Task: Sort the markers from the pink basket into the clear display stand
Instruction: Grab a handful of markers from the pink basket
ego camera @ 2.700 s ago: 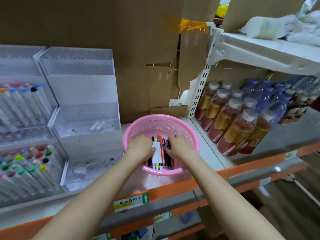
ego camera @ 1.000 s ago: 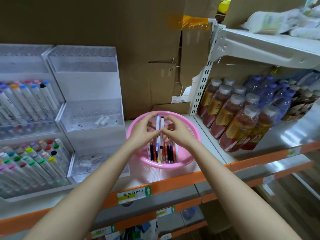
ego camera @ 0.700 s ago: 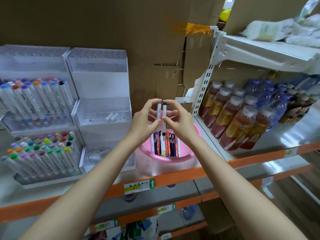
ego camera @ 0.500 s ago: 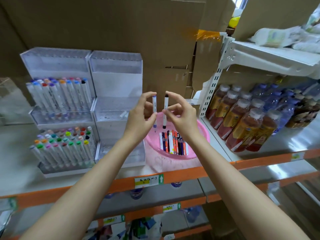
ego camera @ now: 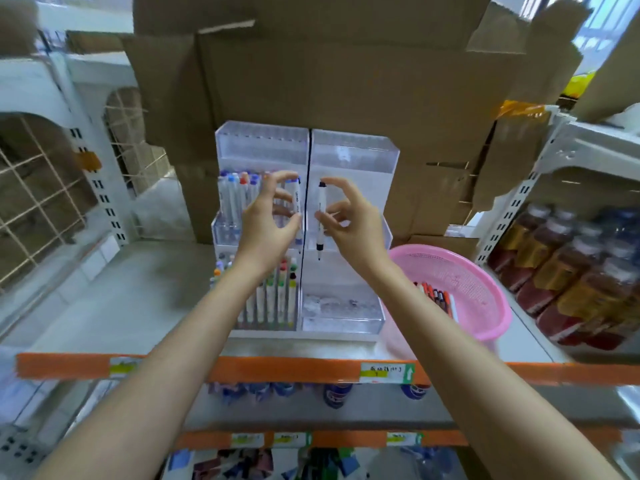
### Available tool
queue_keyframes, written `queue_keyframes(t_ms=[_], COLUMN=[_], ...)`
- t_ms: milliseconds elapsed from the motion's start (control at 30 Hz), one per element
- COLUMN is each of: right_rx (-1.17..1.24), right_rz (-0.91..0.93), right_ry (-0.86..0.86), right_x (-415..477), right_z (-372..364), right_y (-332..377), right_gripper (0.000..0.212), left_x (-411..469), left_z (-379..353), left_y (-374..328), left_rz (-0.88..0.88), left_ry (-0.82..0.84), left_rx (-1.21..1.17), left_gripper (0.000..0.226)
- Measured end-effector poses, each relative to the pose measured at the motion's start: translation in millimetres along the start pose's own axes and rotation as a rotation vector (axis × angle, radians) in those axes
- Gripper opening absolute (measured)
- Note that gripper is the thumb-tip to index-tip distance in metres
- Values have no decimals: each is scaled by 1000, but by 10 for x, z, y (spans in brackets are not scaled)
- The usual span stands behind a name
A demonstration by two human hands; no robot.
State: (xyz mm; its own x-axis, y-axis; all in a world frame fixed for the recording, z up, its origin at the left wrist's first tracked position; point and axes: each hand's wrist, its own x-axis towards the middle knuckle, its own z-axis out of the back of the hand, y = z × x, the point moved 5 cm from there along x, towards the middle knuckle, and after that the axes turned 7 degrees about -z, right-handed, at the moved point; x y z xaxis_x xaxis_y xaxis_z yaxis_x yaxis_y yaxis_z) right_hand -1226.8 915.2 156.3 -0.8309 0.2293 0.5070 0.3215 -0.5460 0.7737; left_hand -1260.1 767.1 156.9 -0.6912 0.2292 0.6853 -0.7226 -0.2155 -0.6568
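Observation:
Two clear tiered display stands sit side by side on the shelf: the left stand holds several colour-capped markers, the right stand looks nearly bare. My left hand pinches a white blue-capped marker upright before the left stand's middle tier. My right hand pinches a white black-capped marker upright before the right stand. The pink basket stands to the right with several markers lying in it.
Cardboard boxes rise behind the stands. Shrink-wrapped drink bottles fill the shelf right of the basket. A wire grid panel stands at far left. The orange shelf edge runs along the front, with stock below it.
Both hands lifted one marker each out of the basket and carried them up and left to the stands. The view swung left, so the basket now sits to the right.

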Motion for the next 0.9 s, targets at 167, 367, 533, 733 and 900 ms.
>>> queue_keyframes(t_ms=[167, 367, 533, 733, 900], right_rx=[13, 8, -40, -86, -63], right_rz=[13, 60, 68, 82, 77], right_ry=[-34, -151, -223, -263, -270], right_x=[162, 376, 549, 590, 585], right_z=[-392, -635, -753, -765, -721], right_y=[226, 372, 381, 316, 269], right_gripper=[42, 37, 35, 38, 36], left_x=[158, 443, 625, 722, 728], left_z=[420, 668, 647, 529, 465], left_y=[190, 292, 320, 365, 445], left_rz=[-1, -93, -173, -216, -240], left_ry=[-52, -49, 3, 59, 121], left_rx=[-1, -10, -22, -29, 4], left_gripper=[50, 47, 46, 48, 48])
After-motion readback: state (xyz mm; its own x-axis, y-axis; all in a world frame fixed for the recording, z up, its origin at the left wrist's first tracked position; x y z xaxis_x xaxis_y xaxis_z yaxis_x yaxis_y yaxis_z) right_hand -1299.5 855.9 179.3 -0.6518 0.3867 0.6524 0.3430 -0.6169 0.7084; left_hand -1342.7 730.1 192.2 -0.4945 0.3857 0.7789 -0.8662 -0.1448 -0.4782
